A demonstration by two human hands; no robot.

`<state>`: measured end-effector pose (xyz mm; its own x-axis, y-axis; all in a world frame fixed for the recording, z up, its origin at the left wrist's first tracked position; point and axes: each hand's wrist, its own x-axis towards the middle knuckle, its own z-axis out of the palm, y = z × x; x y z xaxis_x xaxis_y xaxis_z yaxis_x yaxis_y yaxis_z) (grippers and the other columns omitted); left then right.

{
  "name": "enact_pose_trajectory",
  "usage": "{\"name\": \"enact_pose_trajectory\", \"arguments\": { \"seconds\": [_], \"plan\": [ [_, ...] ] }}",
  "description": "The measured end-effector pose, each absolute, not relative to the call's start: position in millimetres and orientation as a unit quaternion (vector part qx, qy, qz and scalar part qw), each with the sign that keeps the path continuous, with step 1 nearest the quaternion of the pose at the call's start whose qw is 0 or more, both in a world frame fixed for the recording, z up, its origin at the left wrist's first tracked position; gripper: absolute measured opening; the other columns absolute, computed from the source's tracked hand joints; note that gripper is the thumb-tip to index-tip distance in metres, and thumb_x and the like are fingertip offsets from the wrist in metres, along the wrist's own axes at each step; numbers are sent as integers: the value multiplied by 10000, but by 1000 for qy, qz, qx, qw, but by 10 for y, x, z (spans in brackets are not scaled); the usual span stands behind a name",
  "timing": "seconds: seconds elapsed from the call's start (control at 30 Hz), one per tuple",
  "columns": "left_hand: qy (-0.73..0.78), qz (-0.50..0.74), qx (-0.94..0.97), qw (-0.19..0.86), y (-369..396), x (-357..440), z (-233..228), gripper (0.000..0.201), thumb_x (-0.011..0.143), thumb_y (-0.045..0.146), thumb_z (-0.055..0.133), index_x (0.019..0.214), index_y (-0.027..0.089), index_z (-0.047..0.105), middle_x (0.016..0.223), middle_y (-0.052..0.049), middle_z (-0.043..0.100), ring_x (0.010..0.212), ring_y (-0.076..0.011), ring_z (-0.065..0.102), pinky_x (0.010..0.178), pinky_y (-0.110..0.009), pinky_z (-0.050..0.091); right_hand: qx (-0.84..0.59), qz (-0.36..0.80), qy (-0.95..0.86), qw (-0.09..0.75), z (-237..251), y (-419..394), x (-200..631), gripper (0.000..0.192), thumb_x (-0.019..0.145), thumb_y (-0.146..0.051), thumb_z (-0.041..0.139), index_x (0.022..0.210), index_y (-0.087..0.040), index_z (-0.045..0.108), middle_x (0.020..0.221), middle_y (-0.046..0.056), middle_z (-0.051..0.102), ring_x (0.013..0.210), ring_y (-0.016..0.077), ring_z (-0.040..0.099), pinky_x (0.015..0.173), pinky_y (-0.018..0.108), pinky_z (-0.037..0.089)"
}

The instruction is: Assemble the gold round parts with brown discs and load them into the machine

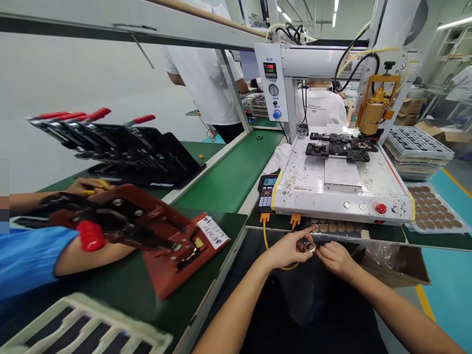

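In the head view my left hand (287, 251) pinches a small round metal watch-case-like part (309, 247) between thumb and fingers, above my lap. Close against its right side is my right hand (336, 259), its thumb and fingertips pressed together. What those fingertips hold, if anything, is too small to make out. Just beyond my hands, a strip of round brown discs (332, 227) lies along the bench edge. The white dispensing machine (306, 182) stands behind it, with black fixtures (337, 146) on its bed.
Left of the machine lie a keypad controller (268, 191) and a green conveyor belt (232, 177). A co-worker's blue sleeve (33, 260) is beside a red-brown clamp fixture (165, 260). At right are stacked trays (416, 147), a sheet of discs (435, 209) and a cardboard box (409, 275).
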<state>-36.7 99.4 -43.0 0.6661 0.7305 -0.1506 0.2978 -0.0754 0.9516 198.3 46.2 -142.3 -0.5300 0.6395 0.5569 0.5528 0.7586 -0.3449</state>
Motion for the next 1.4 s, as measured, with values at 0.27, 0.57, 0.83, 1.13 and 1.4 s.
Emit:
{"name": "enact_pose_trajectory", "arguments": {
  "seconds": [0.27, 0.57, 0.83, 1.13, 1.4],
  "plan": [
    [396, 230, 739, 495, 880, -238, -403, 226, 758, 201, 763, 972, 201, 689, 1600, -128, 558, 715, -107, 621, 686, -284, 518, -503, 181, -707, 463, -997, -73, 2248, 202, 1109, -314, 477, 1050, -231, 651, 1057, 134, 691, 976, 272, 676, 829, 416, 570],
    [364, 374, 451, 724, 343, -98, -173, 493, 717, 274, 939, 1116, 196, 660, 970, -38, 744, 809, -181, 741, 760, -319, 624, -541, 461, -489, 506, -250, -83, 2241, 361, 952, -567, 744, 1054, -221, 716, 817, 32, 693, 563, 131, 535, 483, 258, 431],
    [386, 415, 295, 769, -15, -107, -39, 670, 659, 261, 1020, 1239, 183, 693, 1178, -140, 816, 1105, -322, 793, 990, -419, 633, -515, 572, -446, 457, -131, -62, 2103, 392, 878, -556, 836, 860, -208, 656, 552, -43, 597, 458, 113, 486, 474, 255, 382],
    [345, 437, 305, 772, -189, -180, 43, 492, 923, 419, 832, 1321, 148, 730, 1244, -175, 802, 1191, -351, 760, 1078, -512, 602, -504, 604, -477, 392, 59, -183, 2131, 412, 970, -580, 729, 863, -199, 613, 620, -25, 618, 509, 125, 549, 546, 276, 427],
    [336, 436, 322, 770, -225, -186, 28, 458, 954, 412, 798, 1344, 178, 745, 1262, -143, 799, 1185, -331, 760, 1057, -496, 630, -479, 650, -476, 349, 45, -183, 2120, 409, 1014, -567, 673, 851, -209, 563, 597, -69, 460, 533, 99, 364, 522, 254, 279]
  ]
}}
